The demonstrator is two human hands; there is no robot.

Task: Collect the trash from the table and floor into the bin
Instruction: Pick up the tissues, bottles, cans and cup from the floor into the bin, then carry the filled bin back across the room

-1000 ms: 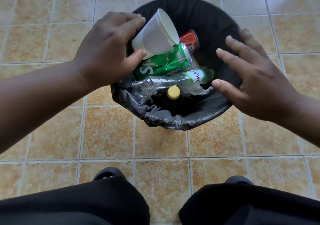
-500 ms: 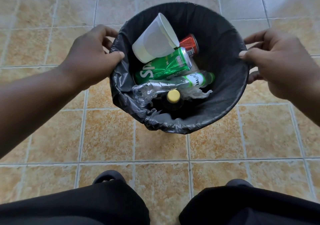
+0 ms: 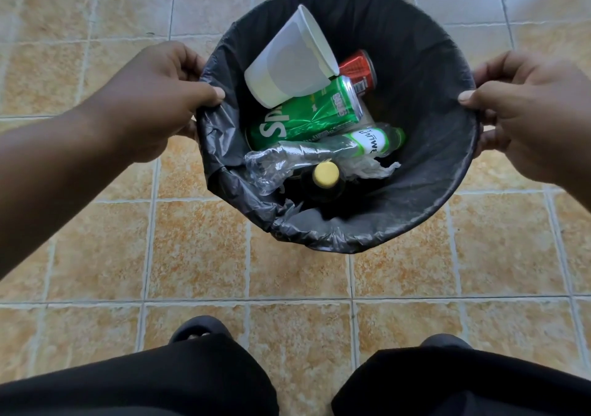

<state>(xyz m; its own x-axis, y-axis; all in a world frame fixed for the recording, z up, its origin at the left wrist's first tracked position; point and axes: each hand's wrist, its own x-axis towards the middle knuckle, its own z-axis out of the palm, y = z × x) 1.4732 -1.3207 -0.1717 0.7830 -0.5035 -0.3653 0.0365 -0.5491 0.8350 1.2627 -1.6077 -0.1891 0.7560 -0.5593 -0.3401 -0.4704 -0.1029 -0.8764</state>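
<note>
A round bin lined with a black bag fills the upper middle of the view. Inside lie a white plastic cup, a green can, a red can, a crushed clear bottle with a green and white label, and a dark bottle with a yellow cap. My left hand grips the bin's left rim, thumb inside on the bag. On the opposite rim my right hand grips the same way.
Tan and grey floor tiles lie all around the bin. My legs in black trousers and dark shoes fill the bottom of the view, close below the bin.
My left hand let go of the white cup and both hands moved out to the bin's rim. They now grip it on either side, and the bin looks closer.
</note>
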